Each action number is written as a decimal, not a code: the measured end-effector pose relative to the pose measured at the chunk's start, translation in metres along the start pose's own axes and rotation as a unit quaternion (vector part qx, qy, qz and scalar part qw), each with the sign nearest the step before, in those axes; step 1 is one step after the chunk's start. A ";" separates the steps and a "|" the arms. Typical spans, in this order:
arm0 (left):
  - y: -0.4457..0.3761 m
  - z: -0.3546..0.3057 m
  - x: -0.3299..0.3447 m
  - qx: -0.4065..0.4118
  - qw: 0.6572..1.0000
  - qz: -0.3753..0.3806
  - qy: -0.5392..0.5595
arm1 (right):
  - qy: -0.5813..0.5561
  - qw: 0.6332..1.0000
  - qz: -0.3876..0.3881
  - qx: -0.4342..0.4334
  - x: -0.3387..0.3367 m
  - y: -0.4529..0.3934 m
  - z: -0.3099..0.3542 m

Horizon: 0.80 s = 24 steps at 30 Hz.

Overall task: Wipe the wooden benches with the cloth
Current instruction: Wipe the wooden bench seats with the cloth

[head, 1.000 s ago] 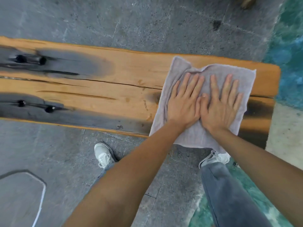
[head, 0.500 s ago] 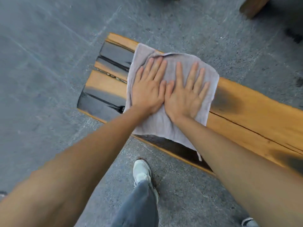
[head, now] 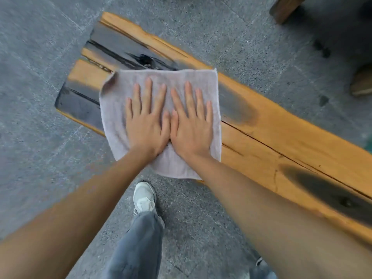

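A long orange wooden bench (head: 281,137) with dark charred patches runs from the upper left to the lower right. A pale grey cloth (head: 114,109) lies spread flat near its left end, and its near edge hangs over the bench's front side. My left hand (head: 148,125) and my right hand (head: 191,123) press flat on the cloth side by side, fingers straight and pointing away from me, thumbs touching.
Grey stone paving (head: 40,137) surrounds the bench. My leg in grey jeans and a white shoe (head: 144,200) stand just in front of it. The end of another wooden bench (head: 285,7) shows at the top right, and a wooden piece (head: 362,81) at the right edge.
Over the last second both hands have slid the cloth from the bench's right end to near its left end. Since half a second ago the cloth has come back a little rightward, exposing more dark wood.
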<state>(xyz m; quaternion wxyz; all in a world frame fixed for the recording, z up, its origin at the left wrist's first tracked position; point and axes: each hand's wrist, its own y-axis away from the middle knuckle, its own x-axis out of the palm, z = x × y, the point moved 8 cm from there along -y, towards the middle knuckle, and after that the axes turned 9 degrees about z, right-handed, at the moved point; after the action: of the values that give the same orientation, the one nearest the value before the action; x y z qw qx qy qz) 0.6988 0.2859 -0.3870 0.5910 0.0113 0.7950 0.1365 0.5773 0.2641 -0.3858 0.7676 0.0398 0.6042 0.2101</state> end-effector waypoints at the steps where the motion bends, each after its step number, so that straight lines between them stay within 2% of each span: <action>1: 0.022 -0.029 0.015 0.020 1.000 0.010 -0.001 | 0.002 1.000 -0.001 0.017 0.003 0.032 -0.028; 6: 0.127 -0.194 0.085 0.114 0.989 0.090 0.024 | 0.005 0.992 0.033 0.119 -0.002 0.177 -0.195; 8: 0.106 -0.251 0.095 0.164 0.983 0.086 0.013 | 0.007 0.992 0.017 0.126 -0.021 0.168 -0.257; 10: 0.052 -0.303 0.099 0.199 0.977 0.076 -0.012 | 0.024 0.990 -0.018 0.140 -0.042 0.125 -0.302; 12: 0.006 -0.329 0.098 0.161 0.985 0.053 -0.014 | 0.013 0.984 -0.048 0.171 -0.057 0.089 -0.333; 14: 0.012 -0.351 0.105 0.132 0.991 0.032 -0.002 | 0.011 0.969 -0.099 0.227 -0.052 0.109 -0.353; 17: 0.117 -0.399 0.130 0.219 0.972 0.082 -0.010 | -0.010 0.954 -0.081 0.289 -0.032 0.232 -0.374; 19: 0.155 -0.431 0.149 0.237 0.962 0.133 0.003 | -0.039 0.946 -0.040 0.319 -0.032 0.273 -0.415; 22: 0.122 -0.502 0.159 0.269 0.953 0.143 -0.002 | -0.054 0.930 -0.044 0.360 -0.063 0.244 -0.486; 24: 0.098 -0.537 0.165 0.268 0.956 0.122 -0.003 | -0.070 0.922 -0.057 0.377 -0.075 0.230 -0.519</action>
<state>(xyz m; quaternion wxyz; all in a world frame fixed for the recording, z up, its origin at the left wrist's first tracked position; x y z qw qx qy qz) 0.1288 0.3000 -0.3770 0.5476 0.2667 0.7930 -0.0105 0.0111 0.3451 -0.3837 0.7468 0.3066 0.5846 -0.0808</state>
